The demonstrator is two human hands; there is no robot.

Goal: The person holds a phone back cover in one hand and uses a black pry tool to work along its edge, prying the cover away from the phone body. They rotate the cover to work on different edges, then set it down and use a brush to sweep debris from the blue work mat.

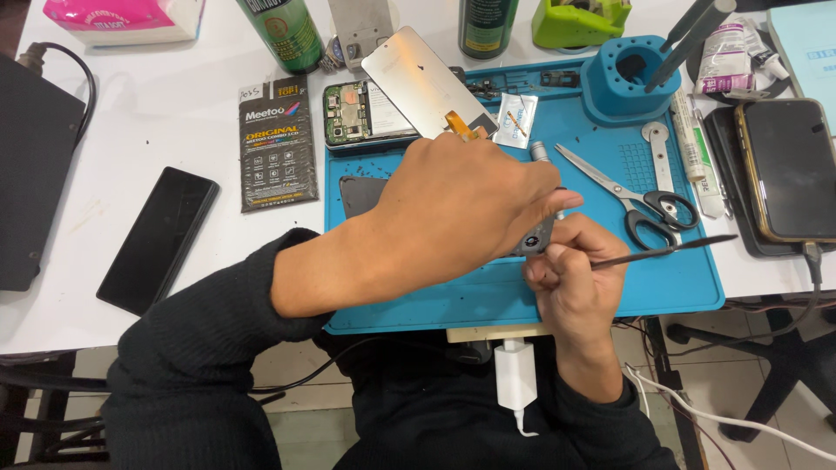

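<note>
My left hand (461, 209) grips one small grey part (535, 237); my right hand (570, 270) pinches one thin tool (662, 252). One scissors (636, 196), two cans (283, 30) beyond; my left hand blocks the mat (679, 287).

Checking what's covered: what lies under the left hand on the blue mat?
Under the left hand only a grey part's edge and a dark panel's corner show on the blue mat; the rest is hidden.

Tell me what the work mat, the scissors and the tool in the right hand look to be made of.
Work mat: looks like soft silicone or rubber, matte blue, with moulded ridges and a raised rim. Scissors: shiny bare-metal blades, black handles that look plastic. Thin tool in the right hand: a dark, slim rod, probably metal; the finish is too small to tell.
</note>
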